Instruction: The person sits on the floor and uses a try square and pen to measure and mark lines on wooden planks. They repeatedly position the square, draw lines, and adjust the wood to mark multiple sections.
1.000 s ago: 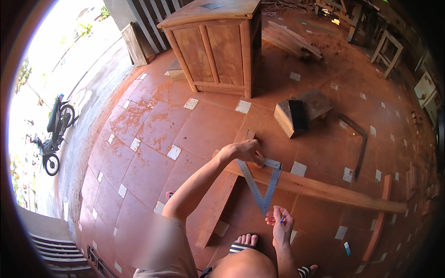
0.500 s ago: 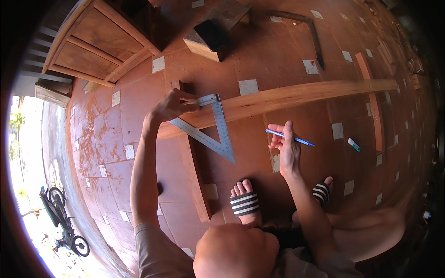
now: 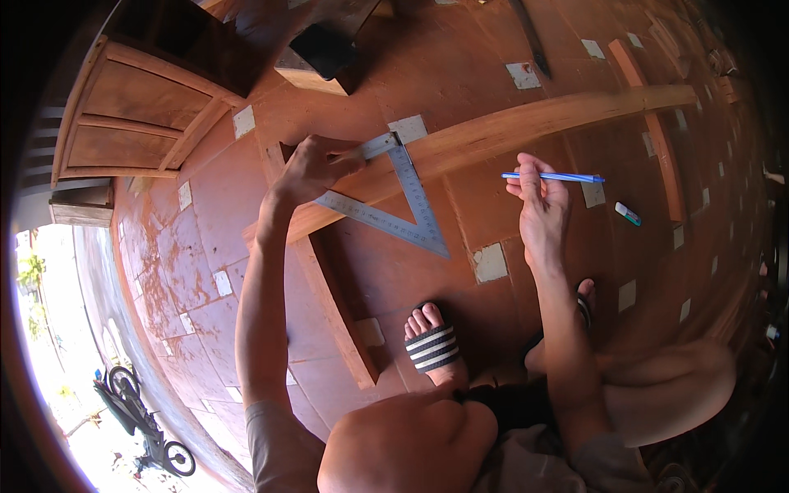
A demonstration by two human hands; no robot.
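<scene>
A long wooden plank (image 3: 509,131) lies across two wooden battens, the left batten (image 3: 337,316) and the right batten (image 3: 664,168). Against the plank's left part is a metal set square (image 3: 423,215) with scale marks, its thick edge along the far side and its tip reaching past the near side. My left hand (image 3: 316,170) is closed on the thick edge, fingers curled over it. To the right, my right hand (image 3: 542,215) pinches a blue pen (image 3: 567,177), raised off the plank and held roughly level.
A small white-and-green eraser (image 3: 627,214) lies on the tiled floor right of my right hand. A panelled wooden piece (image 3: 144,111) stands at the far left. A black flat object (image 3: 323,51) rests on a wooden block. My sandalled foot (image 3: 431,345) is near the left batten.
My right hand has moved up and to the right, and the pen has turned more level. My left hand still grips the set square on the plank. The whole view has shifted slightly.
</scene>
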